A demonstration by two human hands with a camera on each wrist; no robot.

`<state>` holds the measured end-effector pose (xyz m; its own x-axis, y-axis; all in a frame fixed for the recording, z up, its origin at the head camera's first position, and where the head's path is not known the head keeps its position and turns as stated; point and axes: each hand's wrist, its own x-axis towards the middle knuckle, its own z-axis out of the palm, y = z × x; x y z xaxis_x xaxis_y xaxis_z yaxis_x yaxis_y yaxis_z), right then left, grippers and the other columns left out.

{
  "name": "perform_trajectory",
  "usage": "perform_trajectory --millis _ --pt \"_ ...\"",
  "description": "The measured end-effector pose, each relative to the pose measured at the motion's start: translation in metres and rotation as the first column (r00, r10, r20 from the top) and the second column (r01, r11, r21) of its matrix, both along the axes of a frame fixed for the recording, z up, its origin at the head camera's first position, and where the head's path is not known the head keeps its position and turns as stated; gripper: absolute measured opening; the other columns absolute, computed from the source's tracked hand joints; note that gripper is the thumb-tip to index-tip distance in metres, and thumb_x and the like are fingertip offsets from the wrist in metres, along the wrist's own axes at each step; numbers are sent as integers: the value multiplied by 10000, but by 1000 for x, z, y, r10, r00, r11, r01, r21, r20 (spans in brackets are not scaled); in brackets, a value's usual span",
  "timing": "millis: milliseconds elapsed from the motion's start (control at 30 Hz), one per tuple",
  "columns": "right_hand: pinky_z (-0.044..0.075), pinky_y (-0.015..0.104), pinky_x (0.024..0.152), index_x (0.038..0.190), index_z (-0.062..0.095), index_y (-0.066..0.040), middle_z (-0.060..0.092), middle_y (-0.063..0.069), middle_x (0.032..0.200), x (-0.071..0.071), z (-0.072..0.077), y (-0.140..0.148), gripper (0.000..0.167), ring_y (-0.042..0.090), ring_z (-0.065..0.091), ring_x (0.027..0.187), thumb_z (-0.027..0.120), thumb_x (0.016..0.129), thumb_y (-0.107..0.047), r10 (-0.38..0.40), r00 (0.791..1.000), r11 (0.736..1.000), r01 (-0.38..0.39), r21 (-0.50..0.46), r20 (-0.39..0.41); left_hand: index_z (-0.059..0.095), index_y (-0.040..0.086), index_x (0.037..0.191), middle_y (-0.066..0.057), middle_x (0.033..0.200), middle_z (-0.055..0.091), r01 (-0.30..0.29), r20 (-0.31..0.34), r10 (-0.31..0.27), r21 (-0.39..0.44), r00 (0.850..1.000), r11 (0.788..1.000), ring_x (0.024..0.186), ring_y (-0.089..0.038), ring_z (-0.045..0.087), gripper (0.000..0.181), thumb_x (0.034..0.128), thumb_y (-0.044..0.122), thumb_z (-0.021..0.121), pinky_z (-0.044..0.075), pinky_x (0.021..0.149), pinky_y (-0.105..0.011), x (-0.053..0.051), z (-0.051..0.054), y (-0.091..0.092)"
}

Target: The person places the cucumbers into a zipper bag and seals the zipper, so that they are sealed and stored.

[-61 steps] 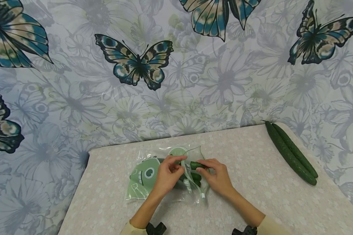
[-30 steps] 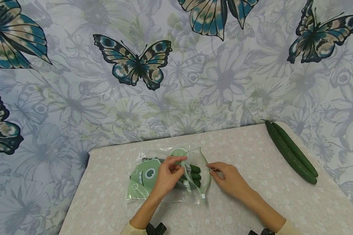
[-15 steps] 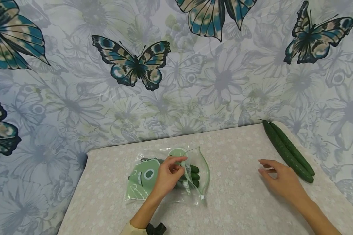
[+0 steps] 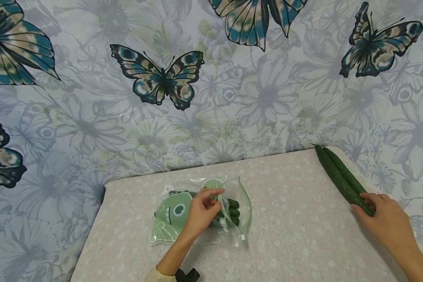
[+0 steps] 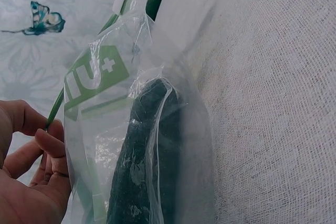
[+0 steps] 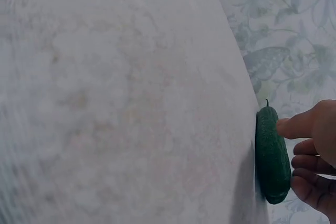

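Observation:
A clear zip bag with green cartoon print lies on the table, its mouth facing right, several cucumbers inside. My left hand pinches the bag's edge at the opening; the left wrist view shows the fingers on the green zip strip beside a cucumber seen through the plastic. On the right, two long cucumbers lie side by side. My right hand is at their near ends, thumb and fingers around them; in the right wrist view its thumb touches a cucumber.
The light patterned tablecloth covers the table, whose back edge meets a wall cloth with butterflies and flowers. A white slider sits at the near corner of the bag's mouth.
My right hand has left the bag's opening and moved right to the two cucumbers. Another cucumber went into the bag. My left hand has stayed at the bag.

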<state>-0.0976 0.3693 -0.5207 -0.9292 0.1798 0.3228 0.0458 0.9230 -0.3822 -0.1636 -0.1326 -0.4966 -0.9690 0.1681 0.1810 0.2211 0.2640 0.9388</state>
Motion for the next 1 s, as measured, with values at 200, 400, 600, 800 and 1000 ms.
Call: perform_trajectory --millis 200,400,600,800,1000 --pt "483 669 751 1192 688 92 631 379 1091 -1 -6 3 488 561 588 919 887 825 -160 -10 999 999 8 42 49 789 87 1279 -151 1209 675 -1 15 1 10 1000 1000 797 -59 644 410 911 -46 669 480 695 -157 2 -2 0" --pt "466 686 817 1212 654 116 604 390 1115 -1 -9 6 498 577 548 973 854 843 -152 -58 993 997 53 51 105 796 106 1270 -192 1180 662 0 13 0 20 1000 1000 788 -53 642 422 904 -60 669 473 682 -149 1 -3 0" --pt "486 677 789 1182 679 121 625 375 1114 -2 -11 9 517 570 572 981 857 823 -206 -72 995 996 68 54 72 798 122 1270 -152 1138 661 -1 8 0 15 1000 1000 793 -54 649 426 905 -52 665 478 679 -155 2 -3 -1" --pt "527 363 635 1157 741 44 675 333 1101 -1 -16 9 458 297 668 833 879 784 -184 -50 993 997 43 -61 -106 797 135 1272 -123 1151 665 1 7 -2 12 1000 1000 804 -61 645 420 913 -35 661 486 685 -165 2 0 -2" --pt "418 25 574 1245 750 5 763 -133 904 -4 -9 9 439 -306 451 719 883 874 -188 -169 982 902 117 -416 -89 798 138 1269 -121 1142 671 -3 6 3 8 1000 1000 819 -73 661 426 905 -31 657 502 703 -175 2 0 -2"
